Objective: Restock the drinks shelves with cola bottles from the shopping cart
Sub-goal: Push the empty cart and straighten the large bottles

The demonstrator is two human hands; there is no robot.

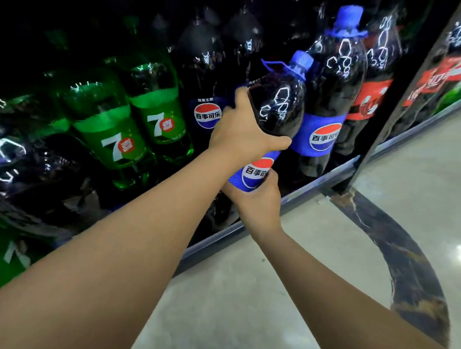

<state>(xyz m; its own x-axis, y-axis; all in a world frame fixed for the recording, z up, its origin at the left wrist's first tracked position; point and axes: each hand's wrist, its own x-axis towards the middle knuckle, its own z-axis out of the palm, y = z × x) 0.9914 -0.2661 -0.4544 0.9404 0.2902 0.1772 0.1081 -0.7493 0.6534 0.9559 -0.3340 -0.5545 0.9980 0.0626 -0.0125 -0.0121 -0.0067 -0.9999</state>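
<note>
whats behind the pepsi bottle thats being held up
More dark cola bottles stand in the rows behind the held Pepsi bottle, with a blue-label Pepsi beside it. The bottle and the left hand cover whatever is directly behind it.

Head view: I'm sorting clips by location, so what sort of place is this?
Probably a supermarket drinks aisle: a low shelf packed with big green soda bottles and cola bottles, a polished floor, and the left hand and right hand gripping another blue-capped cola bottle.
</note>
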